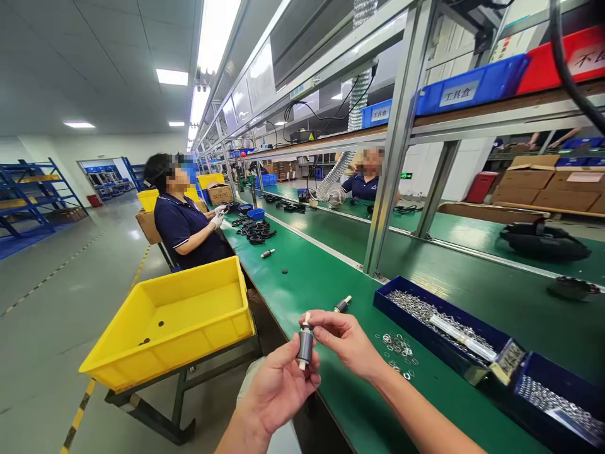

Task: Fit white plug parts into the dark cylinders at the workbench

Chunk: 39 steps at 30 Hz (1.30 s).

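Left hand (278, 388): palm up, fingers curled, closed around a small dark grey cylindrical rotor (305, 345) with a pale shaft protruding at both ends. Rotor upright, just off the near edge of the bench. Right hand (347, 340): fingers pinched together at the upper end of the same rotor, thumb and forefinger on its top.

Just beyond the hands, on the smooth green bench top (331, 277): a second rotor (343, 305), lying on its side. To the right of the right hand: scattered thin metal washers (397, 347), flat and ring-shaped. Further right: a shallow blue plastic tray (425, 315) filled with bright metal pins.

To the left, beside the bench: a yellow plastic bin (170, 321), rectangular, on a dark metal stand.

Further along the bench: a third rotor (267, 253), a cluster of black ring-shaped parts (253, 230), and a seated person in a dark blue shirt (184, 227) wearing white gloves.
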### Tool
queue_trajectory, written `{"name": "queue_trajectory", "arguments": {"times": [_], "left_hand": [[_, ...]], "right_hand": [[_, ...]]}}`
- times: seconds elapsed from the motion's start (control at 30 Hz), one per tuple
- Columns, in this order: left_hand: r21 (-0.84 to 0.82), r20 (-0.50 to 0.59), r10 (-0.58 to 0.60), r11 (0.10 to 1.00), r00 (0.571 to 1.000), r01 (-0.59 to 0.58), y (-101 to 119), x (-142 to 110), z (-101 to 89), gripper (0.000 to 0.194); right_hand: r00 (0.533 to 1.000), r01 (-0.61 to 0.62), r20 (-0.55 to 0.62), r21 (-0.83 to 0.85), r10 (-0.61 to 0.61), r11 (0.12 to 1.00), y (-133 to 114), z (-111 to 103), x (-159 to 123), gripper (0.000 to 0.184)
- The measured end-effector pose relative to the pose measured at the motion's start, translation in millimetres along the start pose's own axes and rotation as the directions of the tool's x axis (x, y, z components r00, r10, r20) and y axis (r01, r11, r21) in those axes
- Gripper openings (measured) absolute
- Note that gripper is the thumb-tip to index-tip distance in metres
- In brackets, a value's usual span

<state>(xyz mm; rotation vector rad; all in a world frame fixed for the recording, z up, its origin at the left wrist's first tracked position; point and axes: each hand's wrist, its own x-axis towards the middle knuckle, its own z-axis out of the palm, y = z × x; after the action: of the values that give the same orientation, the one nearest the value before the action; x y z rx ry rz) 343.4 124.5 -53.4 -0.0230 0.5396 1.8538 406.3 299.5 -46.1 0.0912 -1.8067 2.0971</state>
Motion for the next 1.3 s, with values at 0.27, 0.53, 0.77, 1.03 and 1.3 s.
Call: {"name": "queue_trajectory", "arguments": {"times": [0.27,0.53,0.77,1.03,1.3], "left_hand": [[0.026,-0.046,0.061,0.998,0.997,-0.060,-3,-2,2.3,0.016],[-0.006,0.075,-0.066,0.998,0.995,0.067,-5,-6,3.9,0.036],[-0.015,0.001,-0.031,0.999,1.000,0.031,-9,-5,8.7,0.028],[-0.046,0.002,-0.030,0.998,1.000,0.030,-8,-4,15.9,0.028],[0.081,0.017,0.209,0.974,0.978,-0.209,-3,1,14.3,0.026]], "right_hand": [[0.996,0.070,0.057,-0.140,-0.063,0.988,-8,-7,2,0.015],[0.992,0.012,0.124,0.012,-0.013,1.000,-17,-2,-1,0.021],[0.989,0.069,0.137,-0.073,-0.059,0.995,-21,-5,-3,0.015],[0.981,0.109,0.166,-0.030,-0.103,0.994,-25,-1,-3,0.010],[0.978,0.177,0.192,-0.518,-0.087,0.837,-47,1,-13,0.033]]}}
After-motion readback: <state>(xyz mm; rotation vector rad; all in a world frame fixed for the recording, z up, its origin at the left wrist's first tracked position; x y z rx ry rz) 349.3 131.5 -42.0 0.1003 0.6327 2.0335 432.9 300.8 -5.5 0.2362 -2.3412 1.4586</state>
